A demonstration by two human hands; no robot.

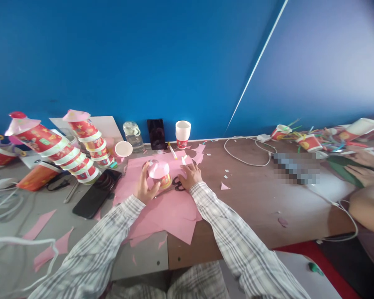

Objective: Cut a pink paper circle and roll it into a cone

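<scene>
My left hand [146, 185] is wrapped round a small paper cup [161, 174] that stands upside down and is covered with pink paper. My right hand [189, 175] lies flat beside the cup with its fingers stretched out on the pink paper sheets [171, 209]. Black scissors [177, 183] lie just under that hand, partly hidden. Both sleeves are grey plaid.
Two leaning towers of stacked red cups [54, 147] [92, 143] stand at the left, with a black phone [97, 192] near them. A glass jar [133, 135], a dark phone [156, 133] and a white cup [183, 133] line the blue wall. Another person's hands [364, 168] work at the right among cups and cables.
</scene>
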